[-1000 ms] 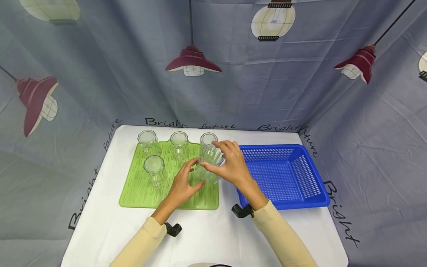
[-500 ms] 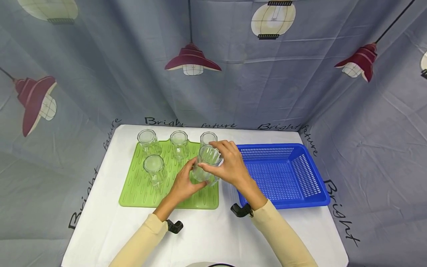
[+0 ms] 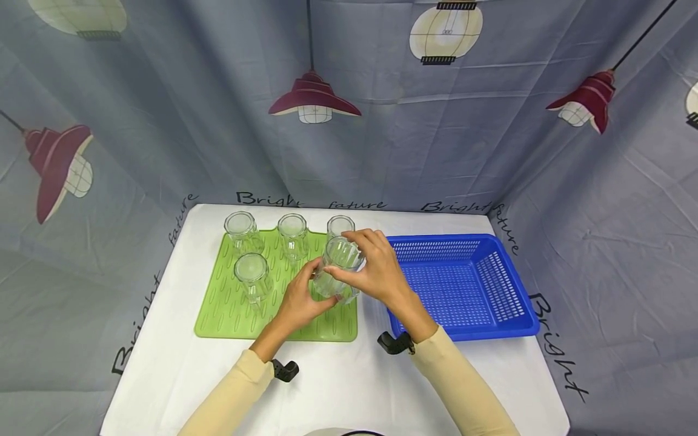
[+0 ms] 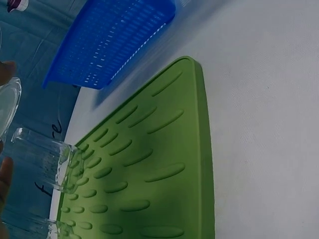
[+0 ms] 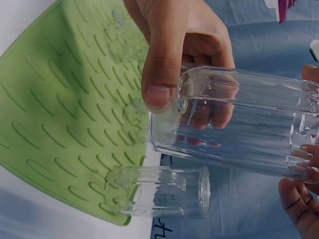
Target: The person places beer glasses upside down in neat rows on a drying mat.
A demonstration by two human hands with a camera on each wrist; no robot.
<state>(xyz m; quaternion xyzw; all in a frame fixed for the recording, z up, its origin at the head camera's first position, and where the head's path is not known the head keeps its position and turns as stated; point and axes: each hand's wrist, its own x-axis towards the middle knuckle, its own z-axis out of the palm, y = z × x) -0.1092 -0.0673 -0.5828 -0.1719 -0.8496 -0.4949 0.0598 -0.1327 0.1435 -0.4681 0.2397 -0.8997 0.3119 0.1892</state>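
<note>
Above the right side of the green ridged mat (image 3: pixel 229 324), both hands hold one clear drinking glass (image 5: pixel 249 114). My right hand (image 3: pixel 380 270) grips its upper end, thumb on the near side and fingers behind. Lower down, my left hand (image 3: pixel 299 301) holds the glass between thumb and fingers, as the right wrist view shows with the left thumb (image 5: pixel 162 74) near the lower end. Behind the held glass another glass (image 3: pixel 340 225) stands on the mat, partly covered. Only fingertips and part of the held glass (image 4: pixel 7 107) show at the left wrist view's edge.
More clear glasses stand on the mat: one at the back left (image 3: pixel 242 225), one at the back middle (image 3: pixel 292 227) and one in front at left (image 3: pixel 252 270). A blue perforated basket (image 3: pixel 523 303) sits right of the mat on the white table (image 3: pixel 349 375).
My left hand has moved slightly right and its thumb has come onto the lower part of the glass. The held glass has shifted a little left; the last half second shows almost no motion.
</note>
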